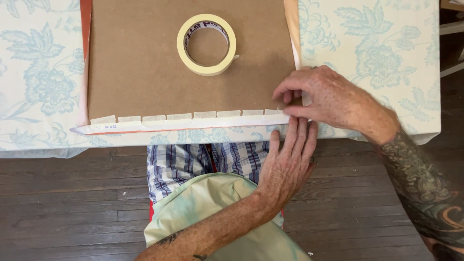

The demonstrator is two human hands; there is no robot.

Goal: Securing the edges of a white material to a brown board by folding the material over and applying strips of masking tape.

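A brown hardboard panel [140,63] lies on a table, with a white paper edge [145,126] folded over its near side and held by several short strips of masking tape [179,116]. My right hand [328,96] presses its thumb and fingers on the panel's near right corner, at the last strip. Just below it, my left hand [287,159] rests flat, its fingertips pushing up against the table's front edge. A roll of cream masking tape [207,44] sits on the panel, beyond both hands.
The table wears a white cloth with a pale blue flower print [382,53]. Dark wooden floorboards [72,203] lie below the table's edge. My checked shorts and pale green shirt [208,198] are in front of the table.
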